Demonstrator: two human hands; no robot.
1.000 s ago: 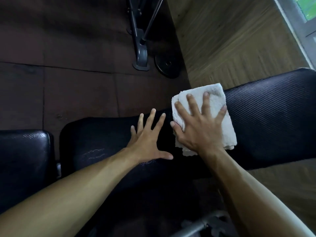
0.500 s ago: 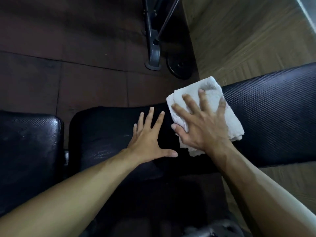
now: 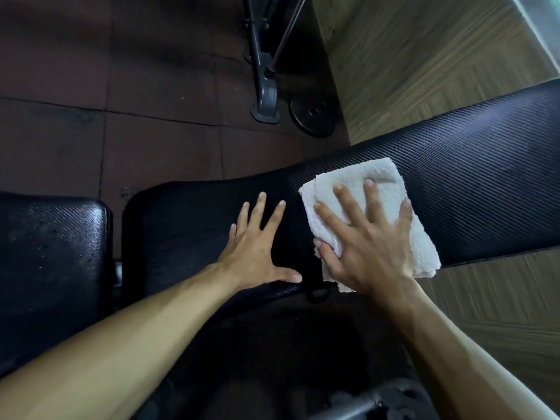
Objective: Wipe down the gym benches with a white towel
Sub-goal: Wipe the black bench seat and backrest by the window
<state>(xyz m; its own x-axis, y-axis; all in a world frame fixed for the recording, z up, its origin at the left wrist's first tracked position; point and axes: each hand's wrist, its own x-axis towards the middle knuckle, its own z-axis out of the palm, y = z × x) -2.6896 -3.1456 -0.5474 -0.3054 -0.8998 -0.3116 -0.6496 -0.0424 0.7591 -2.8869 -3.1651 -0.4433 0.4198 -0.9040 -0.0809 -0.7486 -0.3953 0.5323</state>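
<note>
Two bare hands are working over one long black bench pad [image 3: 472,183], the worktop here, in a gym seen from above. The right hand [image 3: 368,247] is pressing one folded white towel [image 3: 381,180] flat against the textured pad, its grip wide, four fingers splayed straight over the cloth and the thumb lying along the towel's left edge. The towel is sitting across the pad's width, its near corner hanging just past the pad's near edge. The left hand [image 3: 257,250] is resting palm down on the same pad, just beside the towel and not touching it, its grip likewise wide, with fingers fanned and holding nothing.

A second, shorter black pad [image 3: 51,268] is lying at the left, separated from the long pad by a narrow gap. Beyond the pads, one grey metal frame foot [image 3: 266,101] is standing on dark floor tiles [image 3: 91,86], and one black weight plate [image 3: 313,116] is lying flat just beside it. A strip of wood-grain flooring [image 3: 424,65] is running along the right side, passing under the long pad. One grey metal bar [image 3: 357,404] is showing at the bottom edge, blurred.
</note>
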